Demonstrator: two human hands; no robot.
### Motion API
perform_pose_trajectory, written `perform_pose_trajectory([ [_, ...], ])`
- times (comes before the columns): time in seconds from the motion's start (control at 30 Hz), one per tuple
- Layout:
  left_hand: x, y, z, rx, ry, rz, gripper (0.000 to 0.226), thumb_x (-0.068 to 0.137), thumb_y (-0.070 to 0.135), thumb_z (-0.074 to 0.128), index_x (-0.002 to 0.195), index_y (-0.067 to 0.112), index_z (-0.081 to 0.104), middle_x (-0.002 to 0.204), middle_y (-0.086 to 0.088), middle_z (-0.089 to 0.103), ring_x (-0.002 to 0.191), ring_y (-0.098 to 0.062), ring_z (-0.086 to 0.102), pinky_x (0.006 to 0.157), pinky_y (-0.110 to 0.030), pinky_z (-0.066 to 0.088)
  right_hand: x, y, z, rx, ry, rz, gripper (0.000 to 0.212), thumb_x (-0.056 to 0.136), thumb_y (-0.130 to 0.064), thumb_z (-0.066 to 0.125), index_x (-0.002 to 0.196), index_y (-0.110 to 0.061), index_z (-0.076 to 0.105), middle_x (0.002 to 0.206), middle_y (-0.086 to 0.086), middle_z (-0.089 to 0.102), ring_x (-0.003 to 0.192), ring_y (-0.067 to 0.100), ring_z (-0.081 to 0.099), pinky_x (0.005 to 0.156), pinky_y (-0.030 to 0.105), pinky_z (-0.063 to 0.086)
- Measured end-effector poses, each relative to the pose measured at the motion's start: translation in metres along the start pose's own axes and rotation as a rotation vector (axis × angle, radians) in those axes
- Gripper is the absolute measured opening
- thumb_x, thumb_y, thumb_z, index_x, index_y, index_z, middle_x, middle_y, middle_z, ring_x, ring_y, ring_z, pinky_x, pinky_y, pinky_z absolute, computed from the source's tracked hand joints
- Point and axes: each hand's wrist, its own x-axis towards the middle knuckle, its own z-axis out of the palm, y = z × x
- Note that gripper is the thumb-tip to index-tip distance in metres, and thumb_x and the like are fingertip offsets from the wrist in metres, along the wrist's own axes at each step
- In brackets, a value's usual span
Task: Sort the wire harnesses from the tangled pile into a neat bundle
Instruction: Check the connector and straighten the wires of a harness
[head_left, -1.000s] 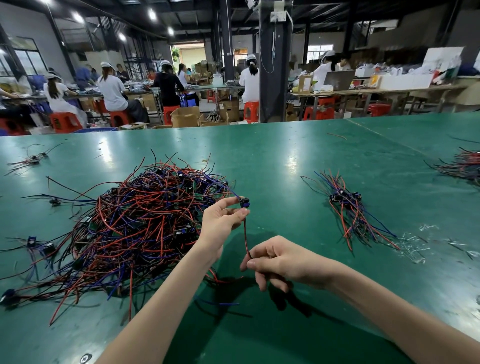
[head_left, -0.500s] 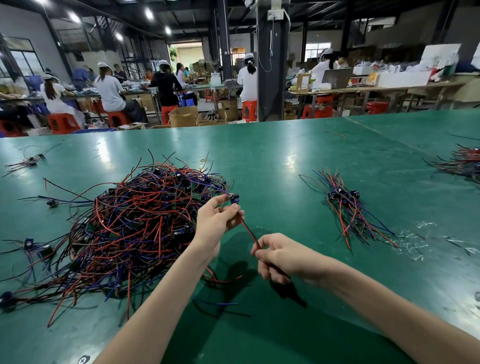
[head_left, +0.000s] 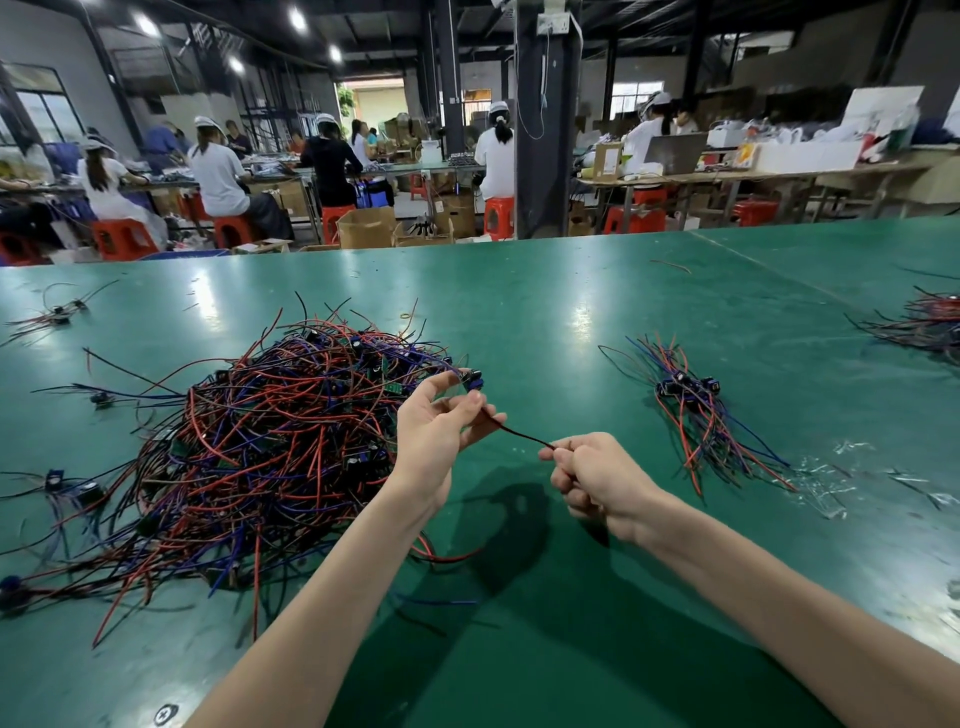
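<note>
A big tangled pile of red, blue and black wire harnesses (head_left: 270, 441) lies on the green table (head_left: 545, 322) at the left. My left hand (head_left: 436, 431) pinches one harness (head_left: 511, 431) near its small blue connector at the pile's right edge. My right hand (head_left: 597, 480), curled into a fist, grips the same harness's wires, which run taut between both hands. A small sorted bundle (head_left: 701, 410) lies to the right with its connectors grouped together.
Loose harnesses (head_left: 57, 314) lie at the far left, and another pile (head_left: 930, 325) sits at the right edge. Clear plastic scraps (head_left: 831, 478) lie beside the bundle. Seated workers and tables fill the background past the table's far edge.
My right hand has slid to the right along the wires, stretching them nearly level. My left hand stays at the connector by the pile.
</note>
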Motion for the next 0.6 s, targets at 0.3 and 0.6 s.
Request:
perform_pose_trajectory([
  [0.3,-0.0013,0.0028,-0.0005,0.008,0.039,0.056,0.022,0.088,-0.011,0.054,0.100,0.007,0.052,0.070,-0.010,0.051,0.059,-0.014,0.062,0.064,-0.030,0.058,0.0033,-0.0037,-0.0108,-0.063,0.014,-0.112,0.034,0.101,-0.004,0.034,0.083,-0.004,0.063,0.047,0.004,0.039,0.029,0.006,0.021,0.035,0.011,0.016],
  [0.6,-0.0026,0.0052,0.0021,0.049,0.063,0.110,0.024,0.090,-0.009,0.053,0.100,0.013,0.052,0.078,-0.017,0.048,0.066,-0.020,0.060,0.062,-0.025,0.056,0.0074,-0.0016,-0.0107,-0.039,0.056,-0.218,0.034,0.101,-0.004,0.033,0.087,-0.002,0.065,0.036,-0.006,0.037,0.027,0.005,0.019,0.034,0.011,0.015],
])
